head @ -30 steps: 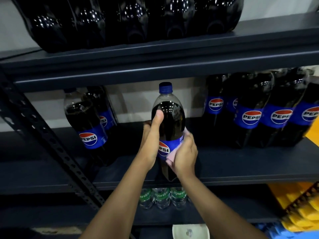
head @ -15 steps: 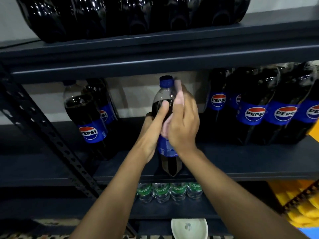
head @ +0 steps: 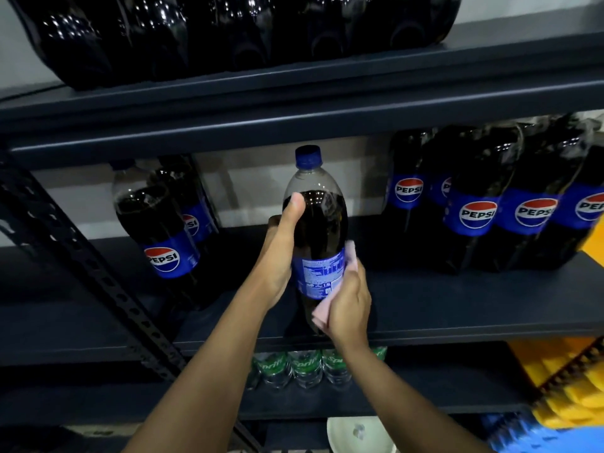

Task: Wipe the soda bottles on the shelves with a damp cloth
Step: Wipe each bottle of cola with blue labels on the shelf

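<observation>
Standing upright at the front edge of the middle shelf [head: 457, 308]: the Pepsi bottle [head: 315, 223], blue cap up, printed back of its label turned toward the camera. Reaching up from below on the bottle's left side, the left hand [head: 281, 253], forearm angled steeply upward, palm flat against the bottle's side, thumb stretched up along the dark shoulder, fingers wrapped behind and out of sight; grip clenched around the bottle. Coming in from the lower right, the right hand [head: 348, 305], wrist bent, back of hand toward the camera, fingers curled and pressing a pink cloth [head: 330, 302] against the bottle's right flank at label height and just below; grip closed on the cloth, its edges poking out above and below the fingers. Left of the bottle, two more Pepsi bottles [head: 157, 230], apart from it. Right of the bottle, a wrapped pack of Pepsi bottles [head: 490, 204]. Below the bottle, on the next shelf down, green Sprite bottles [head: 304, 367].
</observation>
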The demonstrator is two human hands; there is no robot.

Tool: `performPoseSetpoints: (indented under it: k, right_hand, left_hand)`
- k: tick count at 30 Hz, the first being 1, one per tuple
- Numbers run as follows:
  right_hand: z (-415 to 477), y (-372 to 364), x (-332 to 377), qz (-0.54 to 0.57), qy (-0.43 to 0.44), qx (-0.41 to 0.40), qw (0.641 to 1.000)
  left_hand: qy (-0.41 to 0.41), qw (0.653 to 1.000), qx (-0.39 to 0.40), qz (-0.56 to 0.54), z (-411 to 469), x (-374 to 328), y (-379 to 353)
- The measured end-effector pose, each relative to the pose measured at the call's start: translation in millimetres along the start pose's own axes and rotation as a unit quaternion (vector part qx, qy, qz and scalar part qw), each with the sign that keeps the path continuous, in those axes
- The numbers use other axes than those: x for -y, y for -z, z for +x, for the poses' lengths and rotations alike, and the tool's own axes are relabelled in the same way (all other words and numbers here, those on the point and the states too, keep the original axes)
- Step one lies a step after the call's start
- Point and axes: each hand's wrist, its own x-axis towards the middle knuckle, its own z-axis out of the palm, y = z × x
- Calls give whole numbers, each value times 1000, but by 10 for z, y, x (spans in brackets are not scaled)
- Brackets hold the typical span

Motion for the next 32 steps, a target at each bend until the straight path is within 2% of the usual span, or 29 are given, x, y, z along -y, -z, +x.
performPoseSetpoints:
  k: [3,5,9,13,18,21,24,27,30,32]
  right_hand:
    - [155,-88,544,-4,84,14,996]
    - [307,-126,944,-39,129,33,990]
    - [489,-190,1531,-136,147,90,976]
    - [482,-242,1512,-151,204,63,965]
    - [278,-247,888,-159,343,-33,925]
    - [129,-168,476,-131,298,-52,944]
    - [-94,-37,48,-130,156,-57,977]
    - [-184,110,-226,-111,38,-41,992]
    - [-106,189,-173,-96,-10,-7,995]
    - [-6,183,16,-93,8,17,995]
  left_hand:
    - [-15,999,34,0,-20,-52,-8]
    - [-22,999,29,22,-3,-54,17]
    - [-2,996,14,87,-15,-129,73]
    - [0,996,49,79,-141,-192,-48]
    - [-42,997,12,70,-163,-133,-150]
    - [-37,998,11,55,-159,-100,-144]
    - [-24,997,-9,69,-127,-64,-131]
    - [-7,995,-59,75,-104,-37,-108]
    - [3,995,-47,87,-52,-15,-40]
    - [3,997,-13,79,-29,-22,-15]
